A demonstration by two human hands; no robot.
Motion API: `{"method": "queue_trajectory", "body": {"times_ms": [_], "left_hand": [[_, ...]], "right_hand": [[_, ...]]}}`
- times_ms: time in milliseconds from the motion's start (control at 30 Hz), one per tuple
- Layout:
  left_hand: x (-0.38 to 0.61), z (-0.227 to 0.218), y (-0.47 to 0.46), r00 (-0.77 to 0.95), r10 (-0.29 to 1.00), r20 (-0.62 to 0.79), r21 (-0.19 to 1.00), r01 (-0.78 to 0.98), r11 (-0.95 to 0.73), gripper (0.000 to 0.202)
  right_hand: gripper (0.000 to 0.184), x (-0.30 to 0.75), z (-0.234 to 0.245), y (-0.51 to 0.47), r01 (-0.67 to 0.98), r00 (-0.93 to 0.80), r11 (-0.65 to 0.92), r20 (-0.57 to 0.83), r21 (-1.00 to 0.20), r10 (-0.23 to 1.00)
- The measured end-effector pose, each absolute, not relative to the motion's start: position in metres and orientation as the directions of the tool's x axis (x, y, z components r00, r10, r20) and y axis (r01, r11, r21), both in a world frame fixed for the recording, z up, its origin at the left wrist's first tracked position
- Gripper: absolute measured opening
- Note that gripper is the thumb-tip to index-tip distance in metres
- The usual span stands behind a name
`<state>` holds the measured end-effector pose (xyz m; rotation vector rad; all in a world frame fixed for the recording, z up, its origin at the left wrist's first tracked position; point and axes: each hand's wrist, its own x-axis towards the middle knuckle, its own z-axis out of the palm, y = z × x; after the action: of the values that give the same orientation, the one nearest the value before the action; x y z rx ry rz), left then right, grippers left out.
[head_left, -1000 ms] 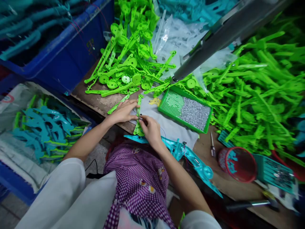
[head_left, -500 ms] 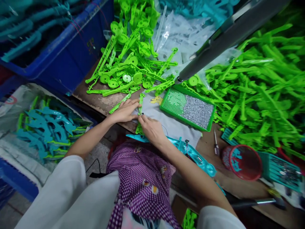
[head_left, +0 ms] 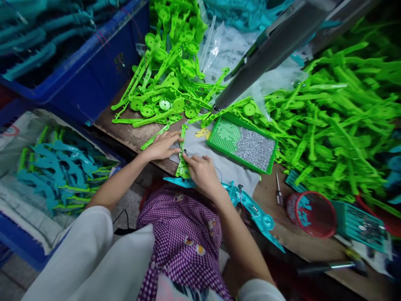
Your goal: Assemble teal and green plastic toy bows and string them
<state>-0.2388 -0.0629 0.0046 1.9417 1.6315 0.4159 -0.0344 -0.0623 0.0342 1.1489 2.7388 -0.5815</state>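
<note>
A narrow lime-green plastic part (head_left: 182,170) lies lengthwise on the grey cloth, its wider end toward me. My left hand (head_left: 162,146) rests along its left side, fingers stretched out and touching it, thumb apart. My right hand (head_left: 203,170) is closed in a pinch at the part's middle, where a small dark spot shows by the fingertips; what they hold is too small to make out. Below the right hand lies a long turquoise plastic shell (head_left: 233,193) with thin wires, partly hidden by the wrist. Another slim green piece (head_left: 147,142) lies partly under the left hand.
A green tray (head_left: 266,169) of small metal pieces stands beyond my right hand. Green parts (head_left: 338,125) are heaped behind and right. A dark pole (head_left: 247,69) slants overhead. A screwdriver (head_left: 278,192), red basket (head_left: 310,213), hammer (head_left: 326,267) and blue crate (head_left: 94,79) surround the workspace.
My right hand has shifted slightly away from the green part's near end, uncovering more of it. The view has moved a little; my left hand stays by the part.
</note>
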Motion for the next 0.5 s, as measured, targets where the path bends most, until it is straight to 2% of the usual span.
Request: {"method": "queue_trajectory", "body": {"times_ms": [100,267,400,500], "left_hand": [[-0.238,0.006,-0.062,0.197,0.971,-0.132,0.612,0.787,-0.077,0.039],[-0.237,0.004,-0.061,0.178,0.978,-0.111,0.616,0.784,-0.073,0.046],[-0.237,0.002,-0.060,0.180,0.980,-0.089,0.621,0.779,-0.087,0.045],[-0.240,0.001,-0.058,0.198,0.975,-0.099,0.633,0.768,-0.092,0.043]], "right_hand": [[0.045,-0.031,0.033,-0.065,0.733,-0.656,0.530,-0.236,-0.427,0.716],[0.036,-0.041,0.033,-0.064,0.743,-0.597,0.418,-0.235,-0.522,0.767],[0.024,-0.051,0.034,-0.055,0.814,-0.477,0.302,-0.273,-0.496,0.835],[0.022,-0.055,0.033,-0.049,0.840,-0.429,0.247,-0.312,-0.483,0.848]]}}
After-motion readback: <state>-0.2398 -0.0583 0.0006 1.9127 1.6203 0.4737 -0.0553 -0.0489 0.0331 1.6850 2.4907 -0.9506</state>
